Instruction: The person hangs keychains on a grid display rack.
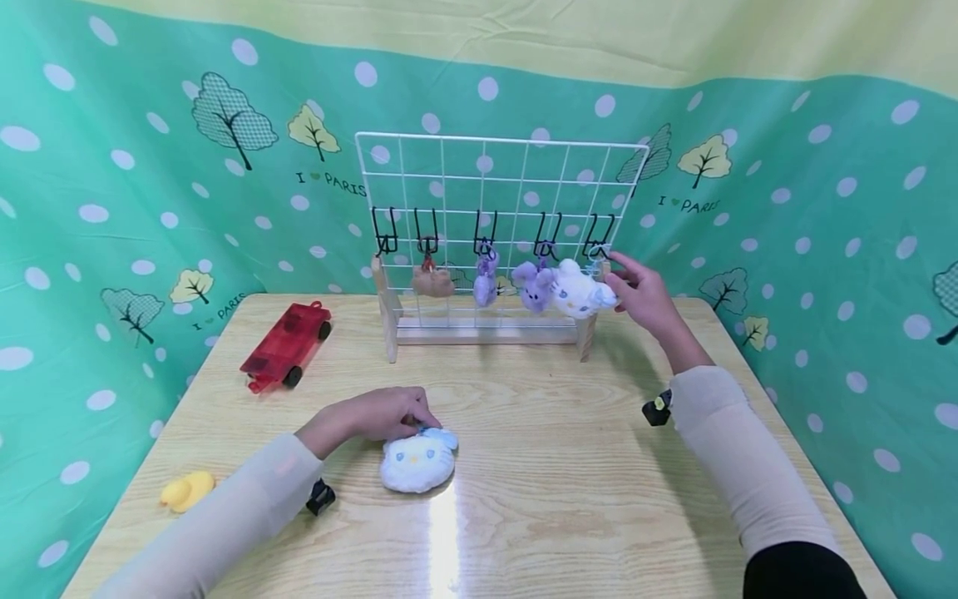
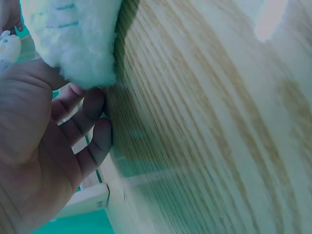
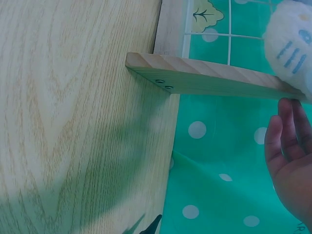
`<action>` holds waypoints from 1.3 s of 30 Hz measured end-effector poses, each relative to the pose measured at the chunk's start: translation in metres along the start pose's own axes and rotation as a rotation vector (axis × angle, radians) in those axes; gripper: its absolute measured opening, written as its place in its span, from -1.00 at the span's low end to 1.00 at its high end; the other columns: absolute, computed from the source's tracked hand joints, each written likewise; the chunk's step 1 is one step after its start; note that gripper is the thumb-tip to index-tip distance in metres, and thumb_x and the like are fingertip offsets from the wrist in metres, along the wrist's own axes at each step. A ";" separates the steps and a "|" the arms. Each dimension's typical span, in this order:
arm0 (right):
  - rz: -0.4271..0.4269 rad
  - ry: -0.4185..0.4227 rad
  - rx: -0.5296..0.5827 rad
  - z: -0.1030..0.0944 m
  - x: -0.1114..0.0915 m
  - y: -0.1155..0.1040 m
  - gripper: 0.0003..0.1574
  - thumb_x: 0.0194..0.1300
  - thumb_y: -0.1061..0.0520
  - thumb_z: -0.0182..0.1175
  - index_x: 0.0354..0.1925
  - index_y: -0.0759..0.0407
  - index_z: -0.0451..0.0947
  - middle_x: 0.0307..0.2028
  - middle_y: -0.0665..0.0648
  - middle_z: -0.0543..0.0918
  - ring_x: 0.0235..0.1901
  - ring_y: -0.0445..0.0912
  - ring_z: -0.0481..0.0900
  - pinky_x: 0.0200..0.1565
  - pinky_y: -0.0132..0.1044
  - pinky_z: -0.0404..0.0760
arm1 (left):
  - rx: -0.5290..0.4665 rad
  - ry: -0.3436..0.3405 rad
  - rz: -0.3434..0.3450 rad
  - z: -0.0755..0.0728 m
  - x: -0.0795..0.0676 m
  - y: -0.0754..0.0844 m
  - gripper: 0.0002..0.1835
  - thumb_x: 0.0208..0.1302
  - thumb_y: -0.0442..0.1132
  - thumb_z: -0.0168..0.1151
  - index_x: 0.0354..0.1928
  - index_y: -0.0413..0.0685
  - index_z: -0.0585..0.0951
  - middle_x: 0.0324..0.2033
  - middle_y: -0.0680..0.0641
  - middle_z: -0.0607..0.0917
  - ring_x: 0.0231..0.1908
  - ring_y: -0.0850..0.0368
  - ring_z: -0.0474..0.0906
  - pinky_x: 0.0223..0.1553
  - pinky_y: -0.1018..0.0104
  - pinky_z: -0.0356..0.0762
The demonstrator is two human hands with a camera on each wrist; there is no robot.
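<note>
On the table, a white cat-face plush keychain [image 1: 417, 462] with blue eyes lies below my left hand [image 1: 389, 413]. Thumb and fingers pinch its top edge by the blue bow; in the left wrist view its white fur [image 2: 78, 44] covers the fingertips. My right hand [image 1: 645, 299] is up at the rack's right end, holding a second white cat plush keychain [image 1: 576, 291] at its bow side and clear loop. That loop overlaps the rightmost black hook [image 1: 597, 237]. In the right wrist view the outer fingers [image 3: 287, 129] extend beside this plush.
The white wire rack [image 1: 516, 179] stands on wooden feet [image 1: 387, 320] at the back. A brown plush [image 1: 432, 281] and two purple plushes [image 1: 486, 280] hang from its hooks. A red toy car [image 1: 288, 345] and a yellow rubber duck [image 1: 187, 491] sit at the left.
</note>
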State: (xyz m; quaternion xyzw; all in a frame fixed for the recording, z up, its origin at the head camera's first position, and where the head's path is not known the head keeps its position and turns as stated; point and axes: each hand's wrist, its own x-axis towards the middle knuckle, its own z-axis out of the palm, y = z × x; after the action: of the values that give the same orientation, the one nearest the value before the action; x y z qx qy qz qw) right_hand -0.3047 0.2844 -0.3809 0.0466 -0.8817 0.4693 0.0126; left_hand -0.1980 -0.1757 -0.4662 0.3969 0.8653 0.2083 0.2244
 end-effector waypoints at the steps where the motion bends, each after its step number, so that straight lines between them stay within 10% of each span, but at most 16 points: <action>1: 0.000 0.000 -0.001 0.000 0.000 0.000 -0.26 0.55 -0.25 0.01 0.58 -0.24 0.13 0.34 0.26 0.50 -0.03 0.04 0.58 -0.06 -0.10 0.74 | -0.005 -0.006 0.004 0.001 0.000 0.000 -0.65 0.37 -0.34 0.31 0.10 0.21 0.75 -0.16 0.12 0.59 -0.33 0.38 0.43 -0.28 0.51 0.50; 23: -0.005 0.000 0.012 0.000 0.000 0.001 -0.26 0.56 -0.23 0.00 0.59 -0.24 0.12 0.36 0.25 0.48 -0.05 0.02 0.56 -0.20 -0.36 0.70 | 0.065 0.129 -0.009 0.007 -0.011 -0.003 -0.75 0.23 -0.26 0.44 -0.15 0.23 0.61 -0.13 0.18 0.53 -0.19 0.28 0.45 -0.14 0.39 0.54; 39: -0.016 0.005 0.001 0.001 -0.001 0.001 -0.26 0.56 -0.25 -0.01 0.58 -0.24 0.13 0.36 0.26 0.49 -0.06 0.02 0.58 -0.15 -0.27 0.72 | -0.160 0.129 -0.012 0.006 -0.015 -0.007 -0.76 0.33 -0.29 0.35 -0.06 0.26 0.68 -0.42 0.21 0.61 -0.38 0.35 0.49 -0.32 0.46 0.54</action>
State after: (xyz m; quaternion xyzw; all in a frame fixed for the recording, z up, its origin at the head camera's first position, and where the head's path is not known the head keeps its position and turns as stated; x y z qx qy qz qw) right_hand -0.3042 0.2838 -0.3822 0.0522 -0.8810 0.4698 0.0186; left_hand -0.1901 -0.1906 -0.4717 0.3580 0.8610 0.3006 0.2003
